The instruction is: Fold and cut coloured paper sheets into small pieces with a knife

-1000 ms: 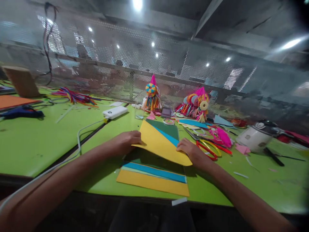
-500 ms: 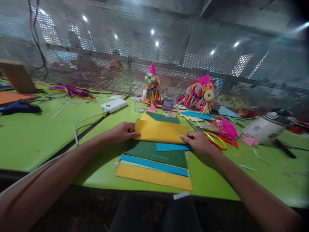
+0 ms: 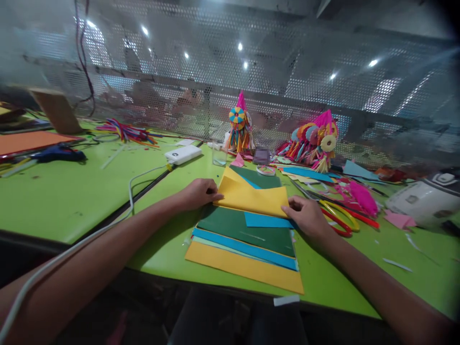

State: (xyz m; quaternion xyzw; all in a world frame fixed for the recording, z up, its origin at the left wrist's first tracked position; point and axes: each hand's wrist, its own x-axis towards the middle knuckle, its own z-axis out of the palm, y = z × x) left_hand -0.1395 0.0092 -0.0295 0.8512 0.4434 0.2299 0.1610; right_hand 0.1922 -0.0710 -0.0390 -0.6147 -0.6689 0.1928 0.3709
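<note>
A folded sheet of yellow paper (image 3: 251, 199) is stretched between my two hands, its upper edge bowed and standing up. My left hand (image 3: 201, 192) pinches its left end between thumb and fingers. At the other end my right hand (image 3: 305, 213) grips the lower right corner the same way. Beneath it lies a stack of coloured sheets: dark green paper (image 3: 230, 225), a blue piece (image 3: 268, 220) and a yellow sheet (image 3: 240, 268) jutting out at the front.
Scissors with red and yellow handles (image 3: 339, 218) lie right of my right hand. A white power bank (image 3: 183, 154) with a cable, a clear cup (image 3: 219, 153), tasselled paper ornaments (image 3: 237, 124), a blue glue gun (image 3: 59, 154) and a white appliance (image 3: 424, 199) surround the work area.
The yellow paper's raised edge has loosened from a straight band into a bowed shape with a peak at the left. Both hands still hold its ends. The view has shifted left.
</note>
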